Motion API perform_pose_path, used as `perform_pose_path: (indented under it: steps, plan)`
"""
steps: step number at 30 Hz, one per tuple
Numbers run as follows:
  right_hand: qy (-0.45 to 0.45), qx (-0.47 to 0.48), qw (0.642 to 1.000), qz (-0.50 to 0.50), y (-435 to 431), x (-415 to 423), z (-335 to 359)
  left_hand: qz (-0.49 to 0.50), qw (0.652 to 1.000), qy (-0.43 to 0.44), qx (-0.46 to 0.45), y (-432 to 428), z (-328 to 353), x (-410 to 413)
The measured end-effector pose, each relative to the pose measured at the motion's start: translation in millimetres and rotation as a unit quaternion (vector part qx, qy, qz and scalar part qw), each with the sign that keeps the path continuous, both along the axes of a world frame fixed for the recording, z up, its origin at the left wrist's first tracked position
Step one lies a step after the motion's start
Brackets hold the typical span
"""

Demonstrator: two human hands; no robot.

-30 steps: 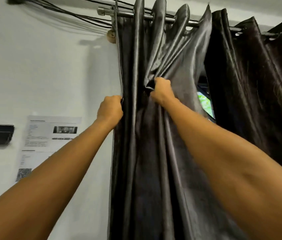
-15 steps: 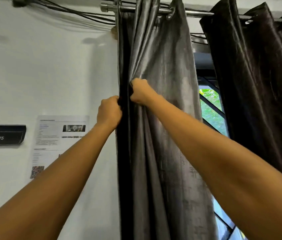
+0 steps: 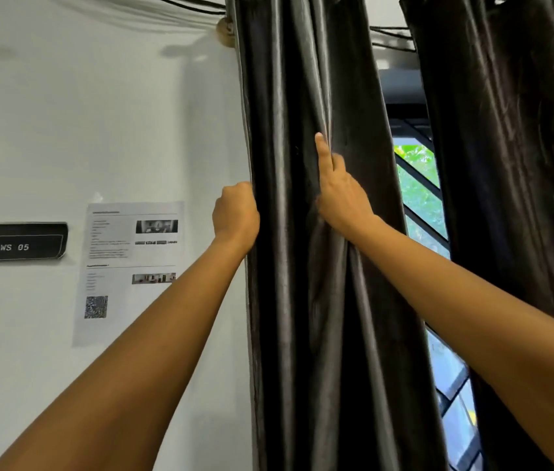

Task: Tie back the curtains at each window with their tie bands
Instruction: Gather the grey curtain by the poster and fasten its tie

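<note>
A dark grey satin left curtain (image 3: 289, 334) hangs bunched into narrow folds beside the white wall. My left hand (image 3: 236, 215) grips its left edge in a fist. My right hand (image 3: 338, 195) holds the gathered folds a little higher and to the right, thumb pointing up along the fabric and fingers tucked into a fold. A second dark right curtain (image 3: 513, 164) hangs apart on the right. Between the two curtains the window (image 3: 419, 188) shows, with black bars and green leaves behind. No tie band is in view.
On the wall to the left are a printed paper notice (image 3: 133, 266) and a black sign (image 3: 14, 247) reading WS 05. Black cables (image 3: 183, 1) run along the top of the wall. The curtain rod is out of the frame.
My right hand has pulled the left curtain's folds leftward toward my left hand, bunching the cloth and widening the window gap. Its thumb now points up. The rod has left the view.
</note>
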State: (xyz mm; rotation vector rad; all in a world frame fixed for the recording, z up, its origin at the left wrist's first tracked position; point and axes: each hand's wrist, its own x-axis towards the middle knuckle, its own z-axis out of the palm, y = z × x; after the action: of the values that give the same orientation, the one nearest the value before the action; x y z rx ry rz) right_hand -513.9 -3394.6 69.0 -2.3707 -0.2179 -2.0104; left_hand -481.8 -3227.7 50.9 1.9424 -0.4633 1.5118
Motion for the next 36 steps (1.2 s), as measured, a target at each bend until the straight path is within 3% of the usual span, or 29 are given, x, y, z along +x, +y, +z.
perform_pose_path:
  steps: [8, 15, 20, 24, 29, 33, 36]
  plan:
    - [0.051, 0.079, 0.992, -0.09, -31, 3, -22, 0.046, 0.998, 0.001, 0.04, 36, -17, 12]
    - [0.125, 0.084, 0.988, 0.019, -13, 5, -56, 0.023, 0.999, 0.024, 0.038, 49, -60, 25]
    - [0.124, 0.085, 0.987, -0.055, 2, 7, -99, -0.008, 0.995, 0.072, 0.068, 30, -117, 32]
    - [0.075, 0.113, 0.981, -0.14, -1, 2, -131, -0.043, 0.995, 0.084, 0.011, 27, -140, 36]
    - [0.149, 0.148, 0.975, -0.07, 7, 9, -194, -0.078, 0.989, 0.127, -0.022, 15, -190, 39]
    - [0.082, 0.146, 0.974, -0.154, 12, 17, -243, -0.075, 0.987, 0.137, -0.024, 6, -235, 41]
    - [0.09, 0.201, 0.969, -0.114, 6, 19, -270, -0.05, 0.988, 0.131, -0.068, 7, -259, 40]
